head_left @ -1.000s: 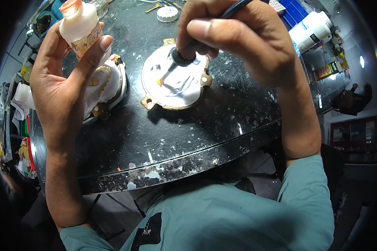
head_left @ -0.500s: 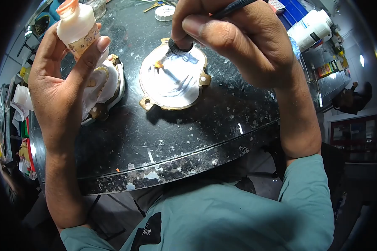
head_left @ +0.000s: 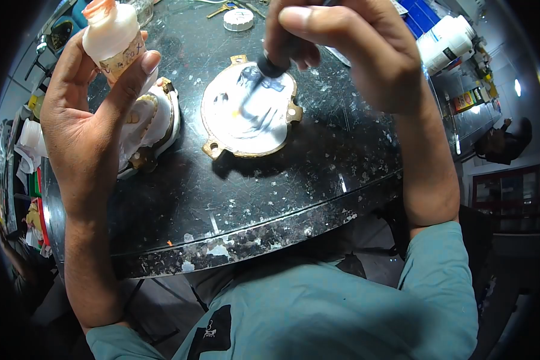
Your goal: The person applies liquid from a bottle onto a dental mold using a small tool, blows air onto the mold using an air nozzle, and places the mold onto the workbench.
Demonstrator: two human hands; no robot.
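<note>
Bottle [head_left: 110,47] clasped in left hand [head_left: 90,129], likely light; hold its body. Brush [head_left: 273,66], blurred, pinched by fingers of right hand [head_left: 354,51] over metal flask half [head_left: 294,113] on table [head_left: 270,195]; flask half likely heavy, plaster [head_left: 234,132] brittle, hold by lugs [head_left: 210,149].

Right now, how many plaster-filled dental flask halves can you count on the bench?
2: one flask half lies beneath and beside the right hand; the other flask half lies further left, partly hidden by the left hand. More could be hidden behind that hand.
</note>
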